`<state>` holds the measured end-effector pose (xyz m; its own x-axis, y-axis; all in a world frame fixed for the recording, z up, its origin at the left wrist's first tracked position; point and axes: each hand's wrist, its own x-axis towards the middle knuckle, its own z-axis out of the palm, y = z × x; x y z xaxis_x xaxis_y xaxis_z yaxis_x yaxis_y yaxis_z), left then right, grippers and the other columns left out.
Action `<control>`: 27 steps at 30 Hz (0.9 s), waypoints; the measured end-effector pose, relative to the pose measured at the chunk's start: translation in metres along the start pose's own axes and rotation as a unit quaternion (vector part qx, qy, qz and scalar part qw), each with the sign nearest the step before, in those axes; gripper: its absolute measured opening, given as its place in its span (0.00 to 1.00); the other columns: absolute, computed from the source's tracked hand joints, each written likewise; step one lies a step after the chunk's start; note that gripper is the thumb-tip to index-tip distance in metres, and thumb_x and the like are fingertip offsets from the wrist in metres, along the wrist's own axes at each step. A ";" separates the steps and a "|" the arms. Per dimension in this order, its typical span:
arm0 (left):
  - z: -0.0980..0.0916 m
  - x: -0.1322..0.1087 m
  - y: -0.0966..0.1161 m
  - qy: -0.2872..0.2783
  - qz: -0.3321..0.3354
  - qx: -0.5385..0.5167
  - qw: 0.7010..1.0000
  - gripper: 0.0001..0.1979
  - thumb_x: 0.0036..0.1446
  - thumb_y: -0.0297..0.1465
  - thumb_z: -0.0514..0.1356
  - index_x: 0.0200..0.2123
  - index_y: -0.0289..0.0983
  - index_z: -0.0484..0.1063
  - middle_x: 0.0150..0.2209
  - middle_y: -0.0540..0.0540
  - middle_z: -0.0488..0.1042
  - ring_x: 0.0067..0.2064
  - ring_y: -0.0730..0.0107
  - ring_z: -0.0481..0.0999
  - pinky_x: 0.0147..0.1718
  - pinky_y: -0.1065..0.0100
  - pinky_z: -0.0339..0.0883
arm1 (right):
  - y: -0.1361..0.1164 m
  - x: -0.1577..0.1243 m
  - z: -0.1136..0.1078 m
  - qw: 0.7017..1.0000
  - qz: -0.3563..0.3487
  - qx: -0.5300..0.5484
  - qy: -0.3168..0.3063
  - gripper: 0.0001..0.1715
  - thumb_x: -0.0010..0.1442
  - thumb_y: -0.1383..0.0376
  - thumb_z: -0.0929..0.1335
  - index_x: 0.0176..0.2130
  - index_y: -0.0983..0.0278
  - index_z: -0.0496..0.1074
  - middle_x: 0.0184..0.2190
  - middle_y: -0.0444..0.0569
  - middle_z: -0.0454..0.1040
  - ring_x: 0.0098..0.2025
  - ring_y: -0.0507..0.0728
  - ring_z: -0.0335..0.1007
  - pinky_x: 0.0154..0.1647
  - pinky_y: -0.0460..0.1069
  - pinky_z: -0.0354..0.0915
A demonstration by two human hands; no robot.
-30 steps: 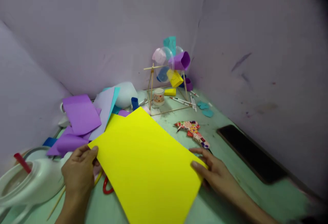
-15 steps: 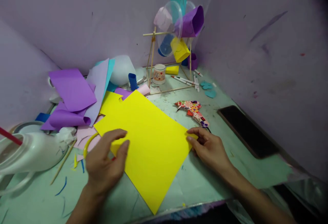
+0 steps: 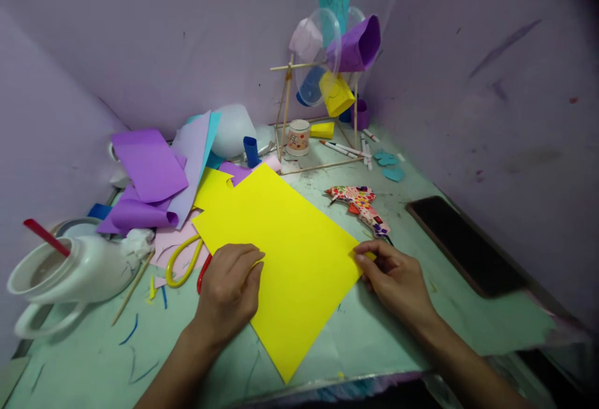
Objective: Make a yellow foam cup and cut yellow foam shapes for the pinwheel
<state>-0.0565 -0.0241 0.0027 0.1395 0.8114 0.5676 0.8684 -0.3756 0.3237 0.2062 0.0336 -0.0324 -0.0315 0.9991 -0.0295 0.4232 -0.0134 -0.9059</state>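
A sheet of yellow paper [image 3: 285, 259] lies turned cornerwise over the table's middle. My right hand [image 3: 397, 278] pinches its right corner between thumb and fingers. At the sheet's left edge, my left hand [image 3: 231, 287] is closed on the paper, its thumb close to the curled fingers. Another yellow piece with a notch [image 3: 213, 187] shows behind the sheet's upper left side. Just left of my left hand lies a yellow loop handle [image 3: 185, 265], with a red handle [image 3: 203, 271] partly hidden by that hand.
Purple sheets [image 3: 150, 165] pile at left, above a white jug [image 3: 88, 271] holding a red stick. A stick frame [image 3: 285, 109] with paper cups on clear discs stands at the back. A patterned glue gun [image 3: 358, 203] and a phone [image 3: 463, 243] lie at right.
My left hand has moved right and closed on the sheet's left edge; its fingers were apart before. My right hand keeps its pinch. The view has shifted slightly left.
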 end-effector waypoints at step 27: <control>-0.009 -0.001 0.024 -0.017 -0.025 -0.018 0.999 0.07 0.55 0.27 0.57 0.39 0.36 0.69 0.37 0.41 0.76 0.41 0.64 0.75 0.41 0.64 0.70 | -0.007 -0.004 -0.004 0.997 -0.016 0.000 -0.082 0.18 0.58 0.56 0.64 0.39 0.64 0.76 0.20 0.47 0.74 0.22 0.55 0.71 0.21 0.47 0.66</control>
<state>-0.0404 -0.0378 0.0168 0.1127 0.8443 0.5238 0.8567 -0.3496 0.3792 0.2069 0.0302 -0.0239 -0.1923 0.9789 -0.0685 0.4202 0.0191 -0.9072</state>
